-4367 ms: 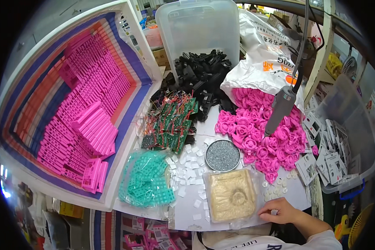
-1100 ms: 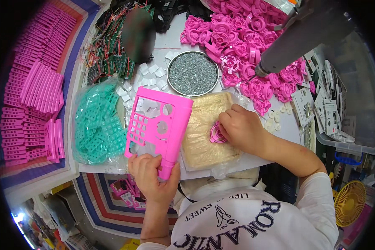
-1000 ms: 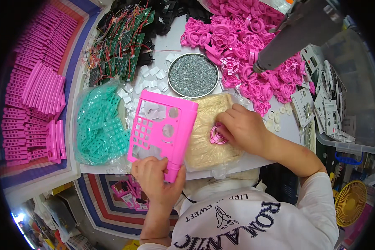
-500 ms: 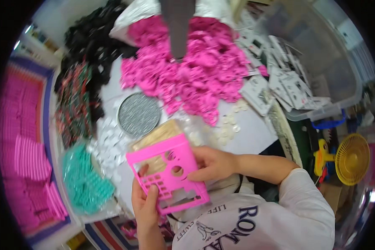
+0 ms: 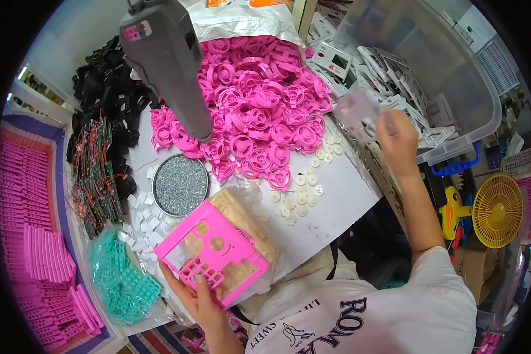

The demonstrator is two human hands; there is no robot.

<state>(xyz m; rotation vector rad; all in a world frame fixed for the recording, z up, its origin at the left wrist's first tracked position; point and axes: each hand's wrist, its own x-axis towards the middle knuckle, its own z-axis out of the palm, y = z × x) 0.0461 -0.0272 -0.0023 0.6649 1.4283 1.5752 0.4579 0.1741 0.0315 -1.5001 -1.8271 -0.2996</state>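
A pink plastic casing panel [image 5: 242, 259] with round holes and a grid of square openings is held near the table's front edge. My left hand [image 5: 205, 301] grips its lower left side, thumb over the square openings. Out to the right, my right hand [image 5: 397, 138] is closed on the edge of a white panel [image 5: 357, 112], which is smeared by motion, beside the pile of white panels. Under the pink casing lies a bag of tan pieces [image 5: 242, 215].
A large pile of pink ring parts [image 5: 259, 100] covers the back. A grey electric screwdriver [image 5: 177, 71] hangs over it. Left are a tin of screws [image 5: 180, 184], circuit boards [image 5: 94, 171] and teal keypads [image 5: 121, 277]. A clear bin [image 5: 478, 118] of white panels stands right, near round white discs [image 5: 301, 197].
My right hand has let go of the pink casing and reached right to the white panels, taking hold of one. My left hand has moved slightly left and down with the casing.
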